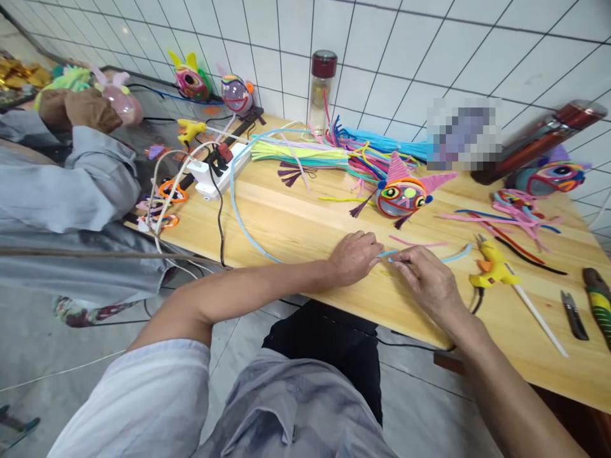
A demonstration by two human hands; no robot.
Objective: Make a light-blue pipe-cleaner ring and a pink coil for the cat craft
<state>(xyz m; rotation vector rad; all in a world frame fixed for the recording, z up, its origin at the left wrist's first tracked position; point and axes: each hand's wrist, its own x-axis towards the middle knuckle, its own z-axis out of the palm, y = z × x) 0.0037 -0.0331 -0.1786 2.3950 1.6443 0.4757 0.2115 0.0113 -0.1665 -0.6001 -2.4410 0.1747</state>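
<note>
A light blue pipe cleaner (387, 253) runs between my two hands over the front of the wooden table (305, 222). My left hand (352, 257) is closed on it, knuckles up. With thumb and forefinger my right hand (427, 280) pinches it a short way to the right. One long light blue length (238, 213) curves in from the left toward my left hand, and a light blue end (459, 254) shows beyond my right fingers; whether they are one piece I cannot tell. Just behind my hands lies a pink pipe cleaner (417, 242).
Right of my hand lie a yellow glue gun (494, 270), small nippers (573, 316) and a green-yellow handled tool (597, 302). A decorated ball with pink ears (401, 194) stands behind. Pipe cleaner bundles (300, 154), a power strip (217, 172) and a co-worker's hands (90, 109) are farther left.
</note>
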